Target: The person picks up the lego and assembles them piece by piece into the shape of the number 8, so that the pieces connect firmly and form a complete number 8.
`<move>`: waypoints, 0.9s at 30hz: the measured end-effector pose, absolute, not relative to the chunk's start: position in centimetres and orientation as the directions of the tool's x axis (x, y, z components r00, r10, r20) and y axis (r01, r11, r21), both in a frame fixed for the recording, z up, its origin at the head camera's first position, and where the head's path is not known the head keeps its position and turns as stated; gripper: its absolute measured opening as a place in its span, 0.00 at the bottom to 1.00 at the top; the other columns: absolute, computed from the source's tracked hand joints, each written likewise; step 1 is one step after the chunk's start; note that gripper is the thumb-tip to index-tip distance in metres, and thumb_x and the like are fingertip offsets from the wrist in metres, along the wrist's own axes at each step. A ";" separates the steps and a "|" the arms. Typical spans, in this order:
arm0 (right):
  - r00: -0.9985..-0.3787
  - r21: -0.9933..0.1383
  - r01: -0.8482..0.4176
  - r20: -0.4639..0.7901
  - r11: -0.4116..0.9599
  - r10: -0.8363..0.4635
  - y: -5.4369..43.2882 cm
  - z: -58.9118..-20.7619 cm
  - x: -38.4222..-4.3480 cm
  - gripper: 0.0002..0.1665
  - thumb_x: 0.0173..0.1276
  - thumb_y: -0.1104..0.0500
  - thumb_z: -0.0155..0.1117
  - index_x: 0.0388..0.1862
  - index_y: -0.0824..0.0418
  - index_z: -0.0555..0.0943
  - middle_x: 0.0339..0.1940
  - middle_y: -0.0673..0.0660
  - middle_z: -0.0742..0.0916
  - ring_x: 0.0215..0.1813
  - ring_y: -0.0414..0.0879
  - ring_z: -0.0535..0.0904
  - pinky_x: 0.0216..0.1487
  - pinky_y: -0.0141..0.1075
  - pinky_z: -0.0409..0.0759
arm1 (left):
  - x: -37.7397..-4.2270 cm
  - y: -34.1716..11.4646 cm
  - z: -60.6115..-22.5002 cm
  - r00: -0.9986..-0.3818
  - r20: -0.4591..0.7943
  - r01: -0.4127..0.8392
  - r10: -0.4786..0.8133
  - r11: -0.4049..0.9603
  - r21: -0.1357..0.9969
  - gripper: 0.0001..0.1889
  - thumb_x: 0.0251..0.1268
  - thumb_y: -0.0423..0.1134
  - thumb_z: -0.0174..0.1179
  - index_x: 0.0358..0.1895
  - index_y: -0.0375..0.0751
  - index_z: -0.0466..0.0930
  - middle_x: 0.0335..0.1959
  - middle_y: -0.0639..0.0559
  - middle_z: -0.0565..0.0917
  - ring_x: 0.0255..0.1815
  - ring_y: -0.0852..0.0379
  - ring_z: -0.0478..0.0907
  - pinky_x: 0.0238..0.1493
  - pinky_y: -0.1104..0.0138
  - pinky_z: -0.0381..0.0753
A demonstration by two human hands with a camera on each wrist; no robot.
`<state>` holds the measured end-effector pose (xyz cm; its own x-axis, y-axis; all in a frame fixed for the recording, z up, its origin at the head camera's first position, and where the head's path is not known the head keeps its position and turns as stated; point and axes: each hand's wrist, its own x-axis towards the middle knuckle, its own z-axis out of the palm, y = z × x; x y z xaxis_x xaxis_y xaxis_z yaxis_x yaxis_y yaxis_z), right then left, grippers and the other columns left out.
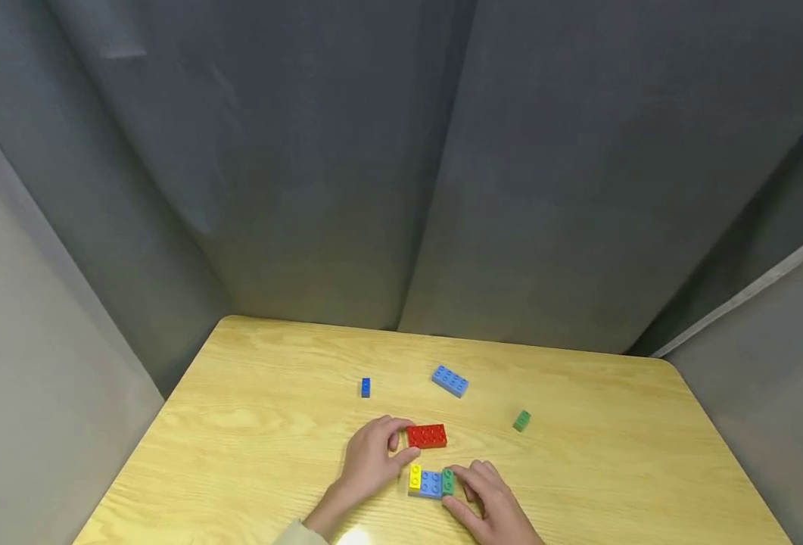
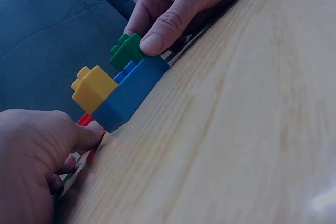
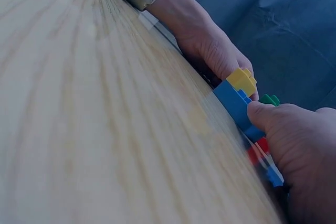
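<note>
A blue brick [image 1: 431, 484] lies on the table, with a small yellow brick [image 1: 415, 476] on its left end and a small green brick [image 1: 447, 481] on its right end. Blue studs show between the two. My right hand [image 1: 491, 506] pinches the green brick between thumb and fingers. Just beyond this stack is a red brick [image 1: 427, 436] with two rows of studs. Thumb and fingers of my left hand [image 1: 370, 458] grip its left end. In the left wrist view the red brick [image 2: 84, 119] is mostly hidden behind the left thumb and the stack.
On the wooden table [image 1: 272, 424], a small dark blue brick [image 1: 365, 387] and a larger blue brick [image 1: 450, 381] lie farther back. A loose small green brick [image 1: 521, 421] is off to the right. Grey curtains [image 1: 319, 189] hang behind the table's far edge.
</note>
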<state>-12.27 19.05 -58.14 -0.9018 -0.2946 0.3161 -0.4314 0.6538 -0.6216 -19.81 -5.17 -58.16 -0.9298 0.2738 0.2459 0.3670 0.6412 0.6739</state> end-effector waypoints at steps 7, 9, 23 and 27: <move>-0.902 -0.604 -0.430 0.317 0.671 -0.293 18.7 -57.7 -12.4 0.20 0.69 0.47 0.75 0.56 0.53 0.86 0.29 0.35 0.70 0.35 0.31 0.64 0.34 0.26 0.65 | -20.0 -5.5 -57.6 -0.935 0.220 0.348 0.278 0.603 0.718 0.22 0.63 0.48 0.75 0.59 0.50 0.86 0.25 0.62 0.74 0.25 0.67 0.64 0.30 0.72 0.64; -0.908 -0.602 -0.418 0.296 0.680 -0.296 18.6 -57.5 -12.5 0.21 0.70 0.46 0.74 0.57 0.53 0.86 0.30 0.36 0.70 0.37 0.31 0.64 0.35 0.27 0.65 | -20.0 -5.6 -57.6 -0.940 0.208 0.333 0.271 0.590 0.736 0.22 0.63 0.48 0.75 0.60 0.51 0.86 0.25 0.62 0.74 0.25 0.67 0.64 0.30 0.71 0.65; -0.942 -0.646 -0.331 0.179 0.688 -0.285 18.4 -57.1 -13.4 0.27 0.73 0.42 0.68 0.60 0.60 0.84 0.32 0.39 0.72 0.40 0.36 0.64 0.35 0.28 0.66 | -20.2 -6.4 -56.7 -0.934 0.237 0.328 0.267 0.384 0.863 0.22 0.66 0.39 0.72 0.61 0.36 0.83 0.26 0.56 0.74 0.26 0.66 0.67 0.29 0.74 0.70; -0.946 -0.649 -0.319 0.172 0.691 -0.275 18.3 -57.2 -13.4 0.28 0.73 0.42 0.69 0.61 0.60 0.84 0.32 0.39 0.72 0.40 0.36 0.65 0.36 0.29 0.67 | -20.0 -6.5 -56.0 -0.937 0.220 0.316 0.272 0.388 0.866 0.23 0.67 0.39 0.72 0.62 0.36 0.82 0.27 0.56 0.74 0.27 0.65 0.67 0.30 0.74 0.70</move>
